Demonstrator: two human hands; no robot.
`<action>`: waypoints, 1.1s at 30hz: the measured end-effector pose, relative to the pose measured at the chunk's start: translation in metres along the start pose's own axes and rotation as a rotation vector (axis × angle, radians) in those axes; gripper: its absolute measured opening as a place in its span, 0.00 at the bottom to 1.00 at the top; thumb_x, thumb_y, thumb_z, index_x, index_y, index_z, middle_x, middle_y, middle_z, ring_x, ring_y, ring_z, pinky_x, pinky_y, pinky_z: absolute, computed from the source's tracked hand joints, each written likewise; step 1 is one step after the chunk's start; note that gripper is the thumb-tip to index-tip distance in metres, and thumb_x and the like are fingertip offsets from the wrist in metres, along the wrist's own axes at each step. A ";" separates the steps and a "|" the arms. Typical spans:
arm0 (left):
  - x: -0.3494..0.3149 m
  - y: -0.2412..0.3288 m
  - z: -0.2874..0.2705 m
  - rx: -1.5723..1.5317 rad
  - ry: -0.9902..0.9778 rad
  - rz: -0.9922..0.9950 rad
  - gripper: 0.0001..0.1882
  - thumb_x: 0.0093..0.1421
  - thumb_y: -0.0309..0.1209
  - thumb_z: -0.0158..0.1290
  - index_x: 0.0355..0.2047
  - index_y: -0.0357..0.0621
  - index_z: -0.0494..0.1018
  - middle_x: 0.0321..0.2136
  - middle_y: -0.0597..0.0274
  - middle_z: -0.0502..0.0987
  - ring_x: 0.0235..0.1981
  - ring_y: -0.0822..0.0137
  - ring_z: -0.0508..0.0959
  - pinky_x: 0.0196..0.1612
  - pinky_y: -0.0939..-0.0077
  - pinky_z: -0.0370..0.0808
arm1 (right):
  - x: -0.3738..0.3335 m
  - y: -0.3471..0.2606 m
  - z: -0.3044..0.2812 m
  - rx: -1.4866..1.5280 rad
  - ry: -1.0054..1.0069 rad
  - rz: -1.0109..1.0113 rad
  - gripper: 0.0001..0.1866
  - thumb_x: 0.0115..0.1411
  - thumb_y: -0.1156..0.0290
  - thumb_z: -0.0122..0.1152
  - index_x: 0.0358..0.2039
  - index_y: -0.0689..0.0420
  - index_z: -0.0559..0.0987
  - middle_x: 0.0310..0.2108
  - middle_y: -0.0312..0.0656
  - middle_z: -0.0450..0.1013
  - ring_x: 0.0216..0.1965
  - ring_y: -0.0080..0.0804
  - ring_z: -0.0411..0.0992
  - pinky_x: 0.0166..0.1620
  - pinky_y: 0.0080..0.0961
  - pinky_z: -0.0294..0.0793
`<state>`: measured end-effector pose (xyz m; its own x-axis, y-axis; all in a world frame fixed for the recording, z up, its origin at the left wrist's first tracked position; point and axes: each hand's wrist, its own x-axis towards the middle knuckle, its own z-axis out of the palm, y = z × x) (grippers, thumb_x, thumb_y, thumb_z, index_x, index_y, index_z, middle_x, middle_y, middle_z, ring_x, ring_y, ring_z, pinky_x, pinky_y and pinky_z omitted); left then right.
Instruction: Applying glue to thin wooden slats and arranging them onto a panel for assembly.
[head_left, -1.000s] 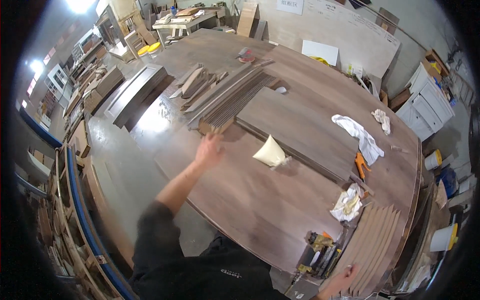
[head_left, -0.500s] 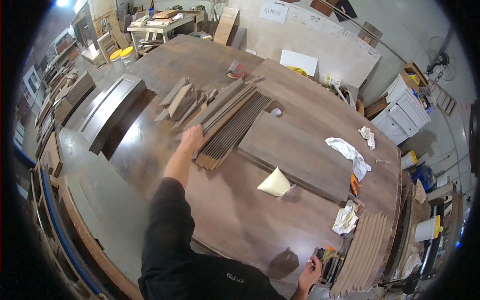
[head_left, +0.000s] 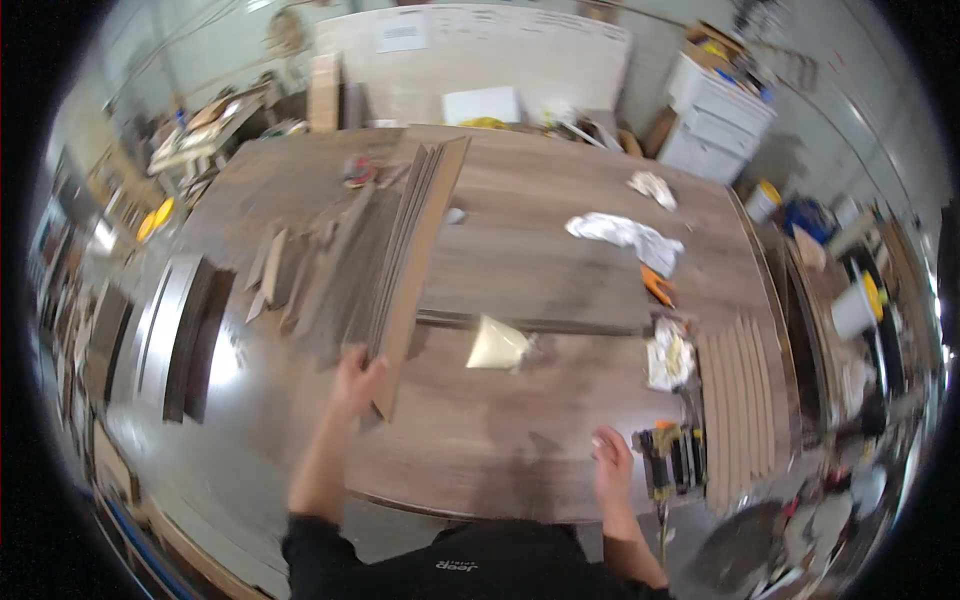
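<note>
My left hand (head_left: 356,382) is closed at the near end of several long brown wooden strips (head_left: 425,265). The rightmost strip leans with its broad face showing. Motion blur hides exactly how many strips the fingers hold. Over the near right part of the table, my right hand (head_left: 613,462) is raised with its fingers apart and holds nothing. Close to its right are black and yellow tools (head_left: 670,458), blurred. Between my hands and farther off, a pale yellow, cone-shaped plastic bag (head_left: 495,345) lies before a wide brown panel (head_left: 540,285).
Short wood offcuts (head_left: 275,262) lie left of the strips. A red sander-like tool (head_left: 358,172) sits farther back. White cloth (head_left: 628,235), an orange-handled tool (head_left: 656,285) and crumpled paper (head_left: 670,355) lie to the right, near a stack of light strips (head_left: 735,405).
My view has swung, shifting the table. The right-hand strip has tilted, showing its broad face at my left hand. My right hand has come up, farther over the table.
</note>
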<state>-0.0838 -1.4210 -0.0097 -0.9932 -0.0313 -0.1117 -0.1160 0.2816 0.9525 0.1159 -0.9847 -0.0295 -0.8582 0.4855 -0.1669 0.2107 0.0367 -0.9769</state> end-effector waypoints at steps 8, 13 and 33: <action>-0.145 0.095 0.217 0.062 -0.466 0.145 0.17 0.57 0.28 0.61 0.43 0.33 0.70 0.30 0.55 0.77 0.29 0.65 0.76 0.34 0.68 0.75 | 0.014 -0.096 0.065 0.620 0.016 0.118 0.30 0.62 0.62 0.64 0.59 0.62 0.66 0.46 0.43 0.73 0.46 0.31 0.72 0.51 0.30 0.72; -0.186 0.133 0.328 0.035 -0.739 0.253 0.27 0.61 0.35 0.57 0.56 0.32 0.64 0.45 0.39 0.73 0.46 0.45 0.74 0.51 0.57 0.70 | 0.037 -0.075 -0.059 0.475 0.272 0.150 0.25 0.59 0.65 0.68 0.51 0.63 0.69 0.39 0.43 0.74 0.39 0.31 0.74 0.43 0.29 0.75; -0.237 0.171 0.577 0.234 -0.912 0.228 0.24 0.61 0.28 0.57 0.58 0.39 0.69 0.52 0.49 0.71 0.50 0.57 0.75 0.51 0.69 0.74 | 0.240 0.044 -0.628 -0.522 0.103 0.170 0.34 0.44 0.63 0.70 0.51 0.66 0.75 0.43 0.57 0.78 0.49 0.45 0.76 0.53 0.32 0.71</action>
<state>0.1331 -0.8119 0.0156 -0.5975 0.7759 -0.2026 0.1803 0.3762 0.9088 0.2130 -0.3179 -0.0281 -0.7472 0.6043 -0.2766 0.5686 0.3658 -0.7368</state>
